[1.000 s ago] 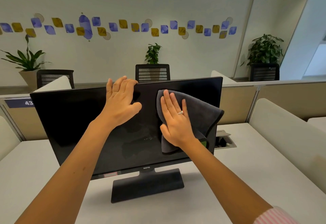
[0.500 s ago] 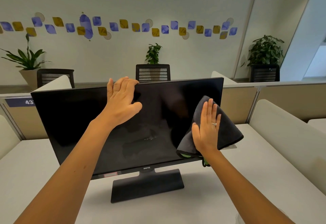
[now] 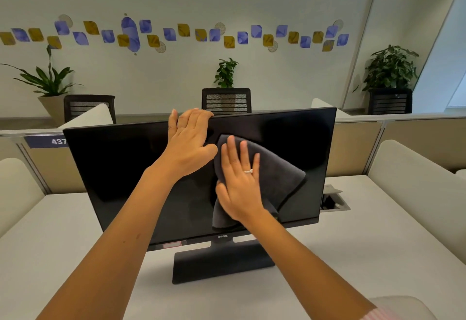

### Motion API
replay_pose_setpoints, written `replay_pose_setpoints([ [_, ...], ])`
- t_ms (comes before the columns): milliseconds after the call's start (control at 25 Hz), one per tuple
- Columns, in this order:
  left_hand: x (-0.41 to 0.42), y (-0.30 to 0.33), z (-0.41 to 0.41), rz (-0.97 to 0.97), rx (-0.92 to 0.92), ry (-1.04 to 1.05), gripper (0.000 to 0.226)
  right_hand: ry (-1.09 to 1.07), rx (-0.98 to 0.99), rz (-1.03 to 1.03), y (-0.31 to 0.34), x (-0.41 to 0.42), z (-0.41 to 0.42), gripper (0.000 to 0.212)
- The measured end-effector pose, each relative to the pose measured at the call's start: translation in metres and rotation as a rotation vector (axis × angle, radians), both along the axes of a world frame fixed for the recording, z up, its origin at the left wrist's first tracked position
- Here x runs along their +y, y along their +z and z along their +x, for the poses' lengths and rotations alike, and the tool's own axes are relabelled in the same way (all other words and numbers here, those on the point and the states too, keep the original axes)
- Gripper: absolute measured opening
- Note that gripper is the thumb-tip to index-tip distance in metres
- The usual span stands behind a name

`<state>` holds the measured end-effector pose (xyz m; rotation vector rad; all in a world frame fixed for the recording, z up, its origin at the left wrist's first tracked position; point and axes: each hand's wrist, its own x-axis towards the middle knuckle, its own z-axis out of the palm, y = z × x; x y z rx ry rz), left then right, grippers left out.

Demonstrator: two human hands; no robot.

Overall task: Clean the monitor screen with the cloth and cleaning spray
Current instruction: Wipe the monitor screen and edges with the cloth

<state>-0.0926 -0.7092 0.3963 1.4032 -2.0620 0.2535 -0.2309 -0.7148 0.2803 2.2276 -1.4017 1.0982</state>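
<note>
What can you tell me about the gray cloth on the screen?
The cloth is dark gray, soft and fuzzy-looking, like microfiber. It is loosely folded, with a rounded edge drooping toward the right. It lies flat against the middle of the black monitor screen. The right hand presses on it with open, spread fingers, covering its left part. The left hand grips the monitor's top edge, its thumb close beside the cloth's upper corner.

- An office: low partitions point(image 3: 403, 120) divide the white counter point(image 3: 63, 231) rows.
- Mesh chairs point(image 3: 226, 100) at frame centre.
- Potted plants point(image 3: 389, 72), wall decals point(image 3: 176, 33) across the top.
</note>
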Motion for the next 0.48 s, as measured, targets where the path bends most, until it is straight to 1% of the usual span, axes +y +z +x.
replay_pose_setpoints([
  [120, -0.001, 0.0, -0.001, 0.003, -0.01, 0.007, 0.068, -0.002, 0.114, 0.011, -0.028, 0.007, 0.013, 0.079],
  [280, -0.001, 0.0, -0.001, -0.004, -0.023, -0.004, 0.067, -0.084, 0.145, 0.035, -0.053, 0.011, 0.0, 0.079],
  [360, 0.001, 0.0, 0.005, -0.019, -0.066, -0.022, 0.066, -0.14, 0.093, 0.061, -0.061, 0.013, -0.013, 0.08],
  [480, 0.008, 0.001, 0.021, -0.074, -0.145, -0.052, 0.063, -0.215, -0.064, 0.121, -0.061, 0.015, -0.028, 0.078],
])
